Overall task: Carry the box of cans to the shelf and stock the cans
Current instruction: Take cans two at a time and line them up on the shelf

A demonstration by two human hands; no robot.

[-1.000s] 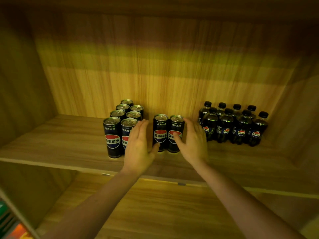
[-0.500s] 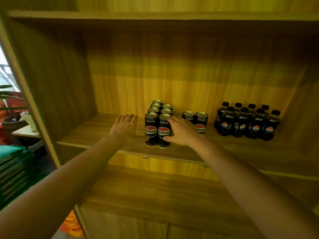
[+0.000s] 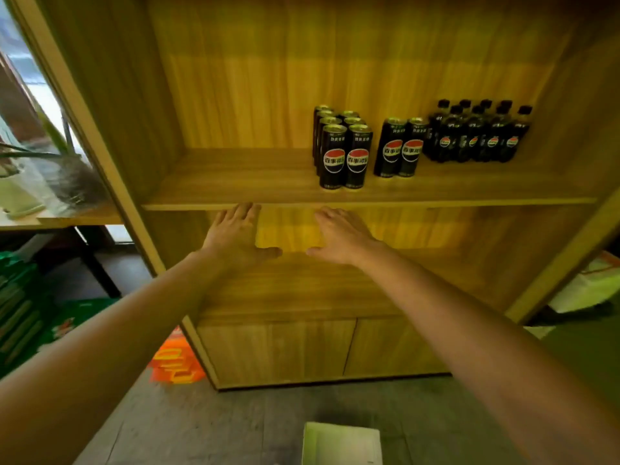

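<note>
Several black cola cans stand in two rows on the wooden shelf board. A separate pair of the same cans stands just to their right. My left hand and my right hand hover below the shelf's front edge, palms down, fingers spread, holding nothing. Both hands are clear of the cans. A pale box sits on the floor at the bottom of the view, only its top part showing.
Several small black cola bottles crowd the shelf's right end. A lower shelf and cabinet doors lie beneath. Orange packaging and green crates lie on the floor to the left, and a potted plant stands on a side table.
Both hands have left the cans and dropped below the shelf edge. The view has pulled back and tilted down, so the floor and box now show.
</note>
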